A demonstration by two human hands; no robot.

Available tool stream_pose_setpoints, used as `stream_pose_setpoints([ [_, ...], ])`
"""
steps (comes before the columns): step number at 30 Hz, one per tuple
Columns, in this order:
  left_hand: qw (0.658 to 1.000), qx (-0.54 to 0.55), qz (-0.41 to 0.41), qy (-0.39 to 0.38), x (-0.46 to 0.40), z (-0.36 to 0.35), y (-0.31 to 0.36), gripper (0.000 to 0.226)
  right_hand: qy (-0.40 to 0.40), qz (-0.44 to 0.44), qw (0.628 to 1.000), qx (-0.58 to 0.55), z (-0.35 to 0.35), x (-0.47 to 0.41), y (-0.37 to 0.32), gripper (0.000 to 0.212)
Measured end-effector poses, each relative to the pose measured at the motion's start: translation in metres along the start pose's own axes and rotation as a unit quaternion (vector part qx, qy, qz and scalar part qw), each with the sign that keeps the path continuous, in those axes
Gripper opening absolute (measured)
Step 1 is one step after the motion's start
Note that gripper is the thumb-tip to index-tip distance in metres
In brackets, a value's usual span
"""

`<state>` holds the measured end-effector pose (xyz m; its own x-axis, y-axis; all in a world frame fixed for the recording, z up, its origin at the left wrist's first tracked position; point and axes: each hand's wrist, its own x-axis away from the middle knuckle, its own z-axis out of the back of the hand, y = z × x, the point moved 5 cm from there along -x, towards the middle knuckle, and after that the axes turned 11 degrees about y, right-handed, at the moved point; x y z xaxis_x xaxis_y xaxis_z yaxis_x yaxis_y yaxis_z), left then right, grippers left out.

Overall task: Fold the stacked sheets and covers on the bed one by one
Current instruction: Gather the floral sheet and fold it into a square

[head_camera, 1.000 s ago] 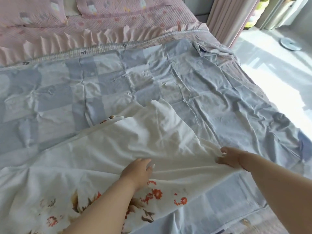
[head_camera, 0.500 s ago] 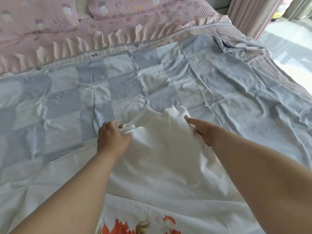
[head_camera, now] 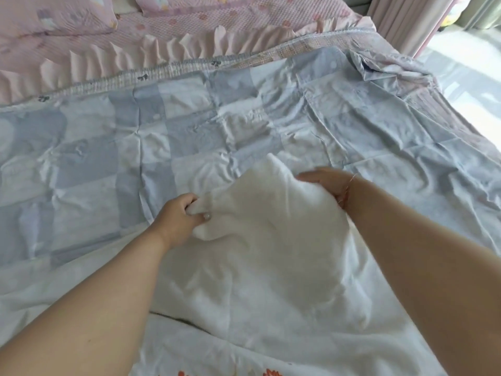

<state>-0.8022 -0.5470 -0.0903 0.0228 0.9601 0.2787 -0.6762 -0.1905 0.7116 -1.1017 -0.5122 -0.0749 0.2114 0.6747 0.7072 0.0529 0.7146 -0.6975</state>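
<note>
A white sheet (head_camera: 265,256) with orange flowers along its near edge lies bunched over a blue-and-white checked cover (head_camera: 168,147) spread across the bed. My left hand (head_camera: 180,215) grips a gathered fold of the white sheet at its left side, fingers curled round the cloth. My right hand (head_camera: 329,184) holds the sheet's far right part, its fingers wrapped over the raised cloth. Between both hands the sheet rises into a peak.
A pink ruffled bedspread (head_camera: 173,47) and pink pillows (head_camera: 51,20) lie at the head of the bed. A pink curtain (head_camera: 406,20) hangs at the back right, with bright floor (head_camera: 471,74) beside the bed's right edge.
Both hands moved from the sheet's near edge to its far part and now grip it. The cloth between them has lifted into a peak.
</note>
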Motion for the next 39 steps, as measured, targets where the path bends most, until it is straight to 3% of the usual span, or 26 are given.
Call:
stream_pose_setpoints([
  [1, 0.999, -0.009, -0.014, 0.032, -0.005, 0.002, 0.006, 0.015, 0.107, 0.064, 0.992, 0.007, 0.025, 0.001, -0.019, 0.008],
  [2, 0.996, -0.049, -0.025, 0.071, -0.01, 0.003, 0.013, 0.016, 0.226, 0.113, 0.967, 0.029, 0.05, 0.002, -0.036, 0.019],
  [4, 0.978, -0.168, -0.023, 0.123, -0.018, 0.005, 0.021, 0.032, 0.393, 0.156, 0.897, 0.13, 0.089, 0.0, -0.058, 0.032],
  [5, 0.969, -0.217, -0.013, 0.12, -0.018, 0.003, 0.023, 0.045, 0.405, 0.156, 0.883, 0.18, 0.095, -0.007, -0.059, 0.032],
  [8, 0.963, -0.26, -0.02, 0.061, -0.017, -0.011, 0.019, 0.063, 0.305, 0.12, 0.905, 0.272, 0.081, -0.033, -0.036, 0.035],
  [10, 0.959, -0.28, -0.026, 0.018, -0.014, -0.021, 0.007, 0.07, 0.25, 0.079, 0.924, 0.279, 0.066, -0.038, -0.012, 0.048],
  [12, 0.952, -0.306, -0.021, 0.013, -0.013, -0.024, -0.007, 0.076, 0.25, 0.047, 0.924, 0.284, 0.062, -0.041, 0.005, 0.058],
  [15, 0.933, -0.351, -0.037, 0.071, -0.013, -0.017, -0.014, 0.061, 0.303, 0.091, 0.879, 0.358, 0.065, -0.051, 0.005, 0.04],
  [17, 0.927, -0.328, -0.118, 0.14, -0.011, -0.009, -0.009, 0.03, 0.398, 0.191, 0.822, 0.36, 0.07, -0.047, -0.009, 0.026],
  [19, 0.927, -0.273, -0.189, 0.177, -0.005, -0.002, -0.009, 0.019, 0.468, 0.308, 0.768, 0.311, 0.069, -0.031, -0.024, 0.014],
  [21, 0.936, -0.246, -0.209, 0.141, 0.003, -0.001, -0.015, 0.015, 0.417, 0.343, 0.812, 0.221, 0.063, -0.027, -0.029, 0.006],
  [23, 0.953, -0.226, -0.176, 0.095, 0.01, -0.002, -0.021, 0.017, 0.292, 0.317, 0.876, 0.214, 0.043, -0.023, -0.032, 0.018],
  [27, 0.995, -0.038, -0.064, 0.072, 0.011, -0.006, -0.005, 0.043, 0.069, 0.29, 0.899, 0.319, -0.018, 0.001, -0.021, 0.014],
  [29, 0.99, 0.134, -0.022, 0.048, 0.013, -0.012, 0.023, 0.06, -0.016, 0.244, 0.942, 0.228, -0.037, 0.009, -0.008, 0.015],
  [31, 0.97, 0.233, 0.009, 0.075, 0.018, -0.017, 0.047, 0.063, -0.034, 0.225, 0.968, 0.102, -0.04, 0.011, -0.006, 0.015],
  [33, 0.954, 0.267, 0.071, 0.119, 0.027, -0.023, 0.056, 0.057, -0.031, 0.245, 0.966, 0.074, -0.043, 0.017, -0.003, 0.022],
  [34, 0.941, 0.295, 0.129, 0.104, 0.033, -0.032, 0.056, 0.058, -0.038, 0.258, 0.96, 0.105, -0.048, 0.022, 0.003, 0.026],
  [36, 0.906, 0.353, 0.234, -0.007, 0.049, -0.062, 0.052, 0.055, -0.121, 0.258, 0.938, 0.195, -0.065, 0.039, 0.021, 0.021],
  [38, 0.897, 0.371, 0.232, -0.061, 0.063, -0.076, 0.05, 0.064, -0.2, 0.223, 0.934, 0.196, -0.065, 0.05, 0.027, 0.011],
  [39, 0.902, 0.37, 0.213, -0.056, 0.066, -0.077, 0.046, 0.079, -0.162, 0.211, 0.955, 0.129, -0.054, 0.042, 0.019, 0.007],
])
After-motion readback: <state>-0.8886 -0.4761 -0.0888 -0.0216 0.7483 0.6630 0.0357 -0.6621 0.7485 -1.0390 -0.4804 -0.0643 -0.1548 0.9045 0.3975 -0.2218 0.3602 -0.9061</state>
